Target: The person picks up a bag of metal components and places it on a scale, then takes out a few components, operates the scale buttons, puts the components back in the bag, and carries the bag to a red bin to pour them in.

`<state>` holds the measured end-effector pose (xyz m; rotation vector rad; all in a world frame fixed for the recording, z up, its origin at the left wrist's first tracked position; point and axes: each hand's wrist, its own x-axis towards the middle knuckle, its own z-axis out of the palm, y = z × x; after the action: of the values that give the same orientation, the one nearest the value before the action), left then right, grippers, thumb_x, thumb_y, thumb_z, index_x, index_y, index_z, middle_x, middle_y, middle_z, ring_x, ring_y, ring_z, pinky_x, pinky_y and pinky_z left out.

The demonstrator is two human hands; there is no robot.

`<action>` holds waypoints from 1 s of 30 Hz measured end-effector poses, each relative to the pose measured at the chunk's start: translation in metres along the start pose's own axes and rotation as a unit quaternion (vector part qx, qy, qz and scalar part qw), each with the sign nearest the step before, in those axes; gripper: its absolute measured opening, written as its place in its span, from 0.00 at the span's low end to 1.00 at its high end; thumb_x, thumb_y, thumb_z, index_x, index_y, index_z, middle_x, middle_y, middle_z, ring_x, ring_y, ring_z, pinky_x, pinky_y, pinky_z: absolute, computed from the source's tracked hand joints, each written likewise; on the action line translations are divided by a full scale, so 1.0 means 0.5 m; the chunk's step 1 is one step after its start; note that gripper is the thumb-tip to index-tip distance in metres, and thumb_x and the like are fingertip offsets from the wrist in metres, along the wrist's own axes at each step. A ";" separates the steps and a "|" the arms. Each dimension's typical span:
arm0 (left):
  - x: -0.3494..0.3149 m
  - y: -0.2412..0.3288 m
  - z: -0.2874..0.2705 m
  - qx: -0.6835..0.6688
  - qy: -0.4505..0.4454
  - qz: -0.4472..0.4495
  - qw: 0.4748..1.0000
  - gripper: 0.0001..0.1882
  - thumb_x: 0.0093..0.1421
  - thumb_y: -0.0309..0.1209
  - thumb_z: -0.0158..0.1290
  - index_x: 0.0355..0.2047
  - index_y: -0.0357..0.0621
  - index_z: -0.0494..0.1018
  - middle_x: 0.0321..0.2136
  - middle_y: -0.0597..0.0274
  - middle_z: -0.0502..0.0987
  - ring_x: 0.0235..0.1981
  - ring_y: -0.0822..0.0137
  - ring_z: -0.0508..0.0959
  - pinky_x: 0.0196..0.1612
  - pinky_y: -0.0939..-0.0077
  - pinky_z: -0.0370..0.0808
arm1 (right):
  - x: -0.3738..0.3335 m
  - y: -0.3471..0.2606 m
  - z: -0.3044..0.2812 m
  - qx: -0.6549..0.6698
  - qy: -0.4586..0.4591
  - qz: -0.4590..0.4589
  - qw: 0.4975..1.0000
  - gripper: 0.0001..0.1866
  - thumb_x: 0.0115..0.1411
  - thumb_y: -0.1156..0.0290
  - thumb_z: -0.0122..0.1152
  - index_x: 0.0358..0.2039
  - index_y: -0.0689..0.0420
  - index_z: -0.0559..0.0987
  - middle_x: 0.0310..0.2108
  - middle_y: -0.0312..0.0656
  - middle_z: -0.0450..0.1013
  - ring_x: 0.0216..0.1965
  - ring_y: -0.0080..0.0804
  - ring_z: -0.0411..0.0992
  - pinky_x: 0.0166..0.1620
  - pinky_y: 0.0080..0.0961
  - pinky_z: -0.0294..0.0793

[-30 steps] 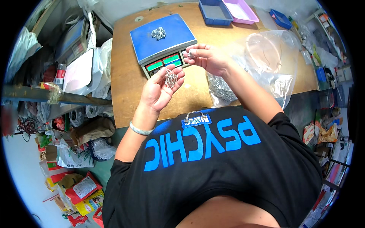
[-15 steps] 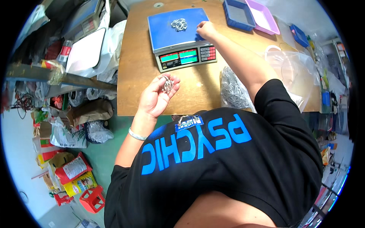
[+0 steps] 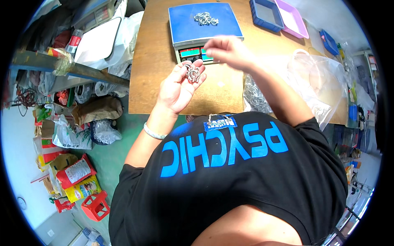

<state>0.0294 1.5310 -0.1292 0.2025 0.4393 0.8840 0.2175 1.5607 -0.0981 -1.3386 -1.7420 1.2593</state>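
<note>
Several silvery metal rings (image 3: 193, 74) lie in the upturned palm of my left hand (image 3: 179, 88), its fingers curled loosely around them near the table's front edge. My right hand (image 3: 230, 51), slightly blurred, hovers over the front of the scale, just right of and beyond the left hand. Its thumb and fingers look apart, and nothing shows between them. A small heap of similar rings (image 3: 206, 19) rests on the blue platform of the weighing scale (image 3: 184, 33). The right hand and forearm hide part of the scale's display and its keys.
A clear bag of metal rings (image 3: 255, 96) sits at the table's (image 3: 156, 65) front edge, partly behind my right forearm. A blue tray (image 3: 266, 16) and a pink tray (image 3: 292, 20) stand at the back right. Right of the forearm lies a large clear plastic bag (image 3: 324, 78).
My right hand has moved from the scale platform back toward my left hand, its fingers loosening. My left hand has shifted slightly forward and right with the rings. The heap on the platform looks more spread.
</note>
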 end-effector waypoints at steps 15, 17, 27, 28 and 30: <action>-0.006 -0.089 -0.038 0.181 0.038 -0.080 0.979 0.04 0.55 0.25 0.42 0.31 0.39 0.63 0.31 0.57 0.71 0.35 0.67 0.72 0.43 0.72 0.70 | -0.160 0.086 0.104 0.083 0.168 0.003 0.982 0.06 0.45 0.79 0.50 0.27 0.63 0.68 0.19 0.36 0.66 0.22 0.18 0.64 0.27 0.16 0.66; -0.009 -0.096 -0.037 0.187 0.039 -0.104 0.976 0.04 0.55 0.26 0.44 0.30 0.39 0.65 0.30 0.58 0.71 0.34 0.67 0.73 0.41 0.74 0.71 | -0.168 0.078 0.099 0.055 0.167 0.015 0.984 0.06 0.46 0.79 0.50 0.27 0.63 0.68 0.18 0.37 0.66 0.22 0.18 0.64 0.27 0.16 0.66; 0.002 -0.096 -0.013 0.163 0.004 -0.074 0.984 0.08 0.55 0.29 0.42 0.30 0.37 0.65 0.31 0.54 0.72 0.35 0.65 0.73 0.41 0.74 0.71 | -0.177 0.092 0.074 0.194 0.135 0.028 0.971 0.07 0.49 0.81 0.48 0.30 0.61 0.68 0.25 0.33 0.66 0.28 0.15 0.65 0.31 0.12 0.64; 0.001 -0.096 -0.008 0.168 0.008 -0.069 0.983 0.07 0.55 0.29 0.42 0.29 0.37 0.65 0.31 0.54 0.72 0.35 0.65 0.73 0.41 0.73 0.71 | -0.177 0.094 0.072 0.222 0.133 0.027 0.966 0.07 0.48 0.82 0.48 0.30 0.61 0.68 0.26 0.33 0.67 0.28 0.16 0.65 0.31 0.13 0.64; 0.001 -0.097 -0.003 0.164 0.005 -0.066 0.984 0.07 0.56 0.29 0.42 0.29 0.37 0.65 0.31 0.54 0.72 0.35 0.65 0.73 0.42 0.73 0.70 | -0.180 0.095 0.068 0.267 0.135 0.030 0.954 0.08 0.48 0.82 0.49 0.31 0.60 0.68 0.27 0.33 0.67 0.30 0.17 0.66 0.33 0.15 0.65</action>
<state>0.0633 1.5012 -0.1476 0.4659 0.6014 0.6783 0.2337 1.4666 -0.1472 -1.1743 -1.0757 1.3780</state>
